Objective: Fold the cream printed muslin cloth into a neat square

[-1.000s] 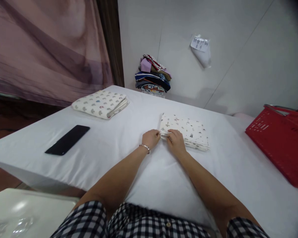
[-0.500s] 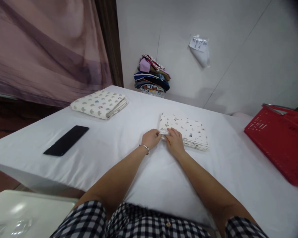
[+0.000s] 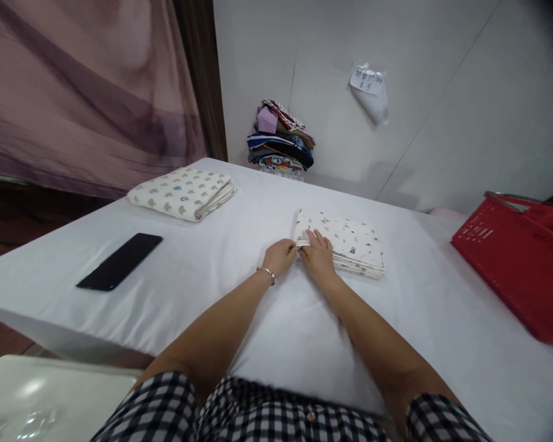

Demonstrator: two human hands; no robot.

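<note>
A folded white cloth [image 3: 357, 242] with small scattered prints lies on the white-covered table, its layered edges facing me. My left hand [image 3: 280, 256] pinches the cloth's near left corner between thumb and fingers. Right beside it, my right hand [image 3: 317, 256] grips the same corner, thumb under the layers and fingers bent over the top. The undersides of the fingers are hidden. Farther left lies another folded cloth [image 3: 179, 193], cream with grey mushroom-like prints, touched by neither hand.
A black phone-like slab [image 3: 121, 262] lies on the table [image 3: 203, 270] at left. To the right stands a red plastic basket [image 3: 520, 264]. Beyond the far edge rises a stack of folded fabrics [image 3: 281, 138] against the wall. A pale stool-like surface [image 3: 59, 393] is at lower left.
My right hand has shifted slightly left along the cloth's edge, closer to my left hand, with its fingers farther over the corner. My left hand keeps its pinch.
</note>
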